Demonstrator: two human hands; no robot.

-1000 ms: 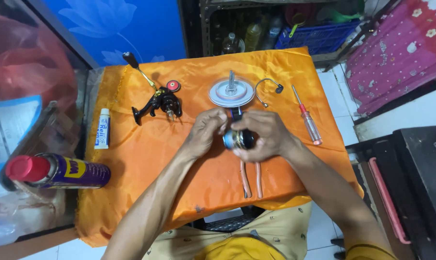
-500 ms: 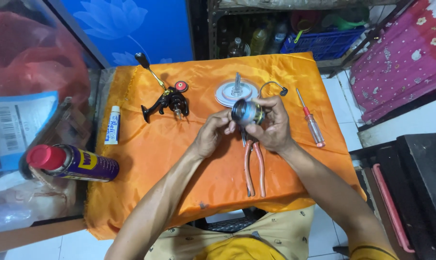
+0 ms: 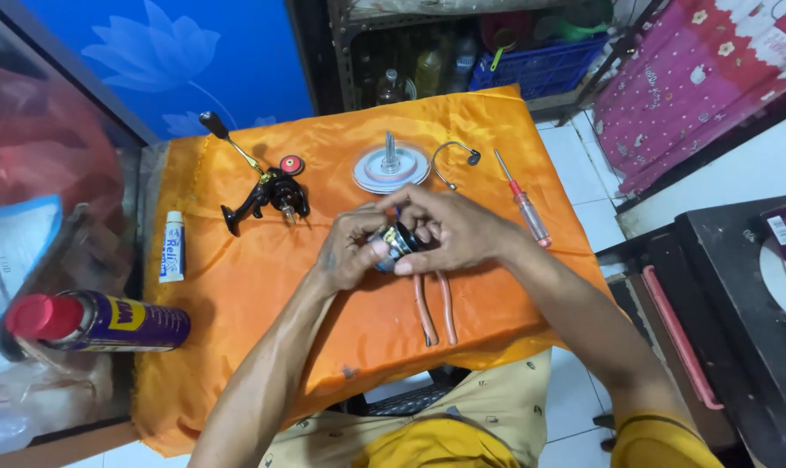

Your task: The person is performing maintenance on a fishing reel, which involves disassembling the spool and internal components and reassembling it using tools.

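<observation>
Both hands meet over the middle of an orange cloth (image 3: 237, 286). My left hand (image 3: 348, 250) and my right hand (image 3: 449, 227) together grip a small dark round reel part (image 3: 394, 244) with a shiny rim, held just above the cloth. Under the hands lie pliers with pale pink handles (image 3: 434, 308). Beyond the hands sits a round silver spool disc with an upright shaft (image 3: 390, 165). A black fishing reel body with a long crank handle (image 3: 267, 189) lies to the left of it.
A bent wire bail (image 3: 452, 158) and a red-handled screwdriver (image 3: 523, 198) lie at right. A small white tube (image 3: 173, 247) and a purple spray can with a red cap (image 3: 98, 321) lie at left. A blue crate (image 3: 540, 65) stands behind; a black unit (image 3: 740, 321) is at right.
The view has shifted slightly. My hands have lowered the reel part a little toward me and keep turning it between the fingers; everything on the cloth stays put.
</observation>
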